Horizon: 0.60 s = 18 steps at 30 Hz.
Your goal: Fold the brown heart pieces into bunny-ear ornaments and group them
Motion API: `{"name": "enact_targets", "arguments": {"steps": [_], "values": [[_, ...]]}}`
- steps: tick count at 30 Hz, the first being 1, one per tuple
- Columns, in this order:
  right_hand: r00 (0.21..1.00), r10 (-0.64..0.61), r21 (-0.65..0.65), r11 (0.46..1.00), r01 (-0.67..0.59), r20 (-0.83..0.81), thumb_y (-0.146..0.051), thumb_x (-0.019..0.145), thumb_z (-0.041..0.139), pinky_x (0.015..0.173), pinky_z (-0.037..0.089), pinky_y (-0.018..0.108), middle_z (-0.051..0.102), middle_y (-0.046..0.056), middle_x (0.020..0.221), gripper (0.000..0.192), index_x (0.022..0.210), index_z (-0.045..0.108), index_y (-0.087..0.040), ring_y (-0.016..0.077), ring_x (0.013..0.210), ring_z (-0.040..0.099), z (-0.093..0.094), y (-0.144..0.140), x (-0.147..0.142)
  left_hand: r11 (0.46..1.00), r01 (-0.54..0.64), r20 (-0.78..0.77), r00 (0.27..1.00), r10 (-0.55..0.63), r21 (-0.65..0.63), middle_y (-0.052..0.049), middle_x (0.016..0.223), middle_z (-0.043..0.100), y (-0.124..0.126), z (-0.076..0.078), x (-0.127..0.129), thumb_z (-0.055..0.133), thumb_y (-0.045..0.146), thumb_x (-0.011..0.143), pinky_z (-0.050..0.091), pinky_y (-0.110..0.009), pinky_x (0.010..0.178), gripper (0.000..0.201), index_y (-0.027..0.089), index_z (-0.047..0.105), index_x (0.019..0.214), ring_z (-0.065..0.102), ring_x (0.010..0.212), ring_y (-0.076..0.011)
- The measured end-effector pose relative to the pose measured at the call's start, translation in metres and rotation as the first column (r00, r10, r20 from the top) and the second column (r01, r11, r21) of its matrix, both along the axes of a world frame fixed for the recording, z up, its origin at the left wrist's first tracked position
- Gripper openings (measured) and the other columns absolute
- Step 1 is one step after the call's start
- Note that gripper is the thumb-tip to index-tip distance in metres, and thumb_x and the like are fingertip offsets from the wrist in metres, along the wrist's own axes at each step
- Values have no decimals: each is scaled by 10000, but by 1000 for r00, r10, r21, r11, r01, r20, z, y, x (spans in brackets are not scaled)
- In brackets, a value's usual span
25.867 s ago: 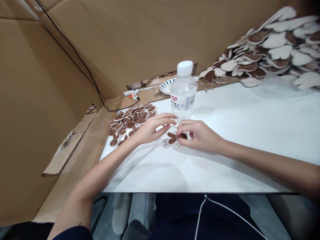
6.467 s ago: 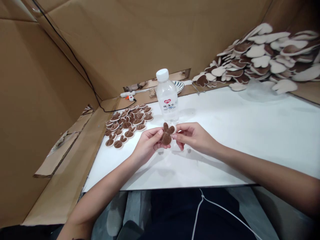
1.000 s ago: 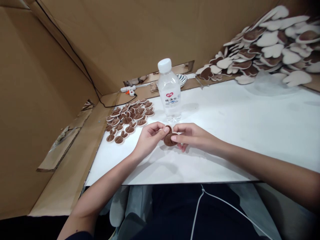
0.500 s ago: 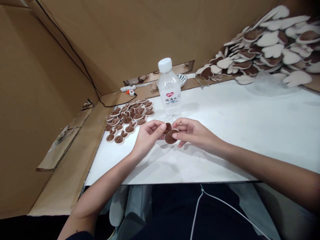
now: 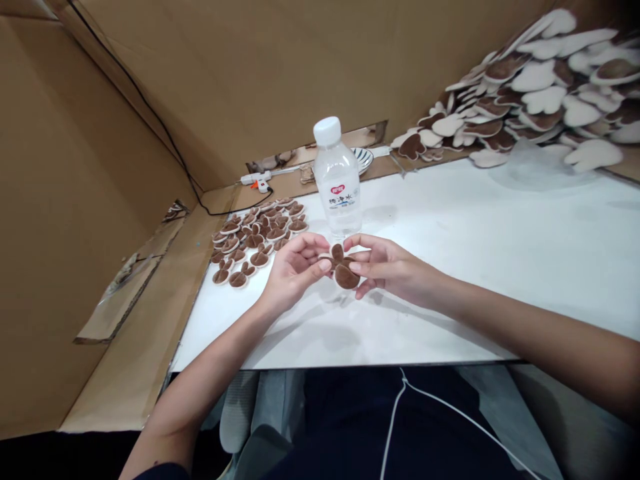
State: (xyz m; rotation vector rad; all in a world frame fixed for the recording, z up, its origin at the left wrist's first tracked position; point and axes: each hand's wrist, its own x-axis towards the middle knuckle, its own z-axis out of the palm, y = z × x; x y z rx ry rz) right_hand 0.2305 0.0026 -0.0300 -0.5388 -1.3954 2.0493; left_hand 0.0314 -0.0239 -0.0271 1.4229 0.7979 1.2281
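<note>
At the centre of the frame we see the left hand [image 5: 293, 270] and the right hand [image 5: 383, 267] meeting over the white worktop [image 5: 475, 267], each pinching a side of a small brown plush piece [image 5: 343, 267] with fingers curled around it, held just above the surface. Right behind stands a clear water bottle [image 5: 337, 183]. To its left lies a cluster of small brown pieces [image 5: 255, 237]; a heap of larger cream and brown pieces [image 5: 530, 93] fills the upper right.
</note>
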Motion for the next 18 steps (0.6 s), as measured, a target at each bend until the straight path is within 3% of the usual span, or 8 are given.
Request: {"name": "enact_targets", "arguments": {"steps": [6,10,15,18], "values": [[994,-101,115,989,94,50,-273,807,664,642,556,276,664,42,945,287,1022,482,-217,150,775,643,-1,0,0,995,26,-18,999,-28,-93,-33,870,647,0,0,-1,772,257,688,523,-271,741,452,190,532,1065,633,783,-142],[986,-130,128,985,117,102,-234,775,685,670,556,286,661,51,990,323,1051,518,-211,166,816,656,0,-1,-1,989,34,-6,999,-35,-142,-20,844,663,0,-1,2,770,216,688,537,-280,731,422,190,525,1031,644,760,-138],[974,-145,154,981,119,176,-316,825,619,687,548,296,667,35,871,182,953,615,-188,173,812,658,2,-2,-3,958,129,30,992,-126,-258,-18,801,686,0,-2,2,771,180,679,525,-252,690,437,180,531,1044,658,717,-132],[966,-139,225,970,89,217,-406,858,583,634,523,263,651,37,781,251,852,628,-159,160,765,646,2,-2,-3,936,167,41,986,-162,-311,-14,762,684,1,-1,2,783,178,659,513,-251,678,467,178,525,1048,659,692,-139]]}}
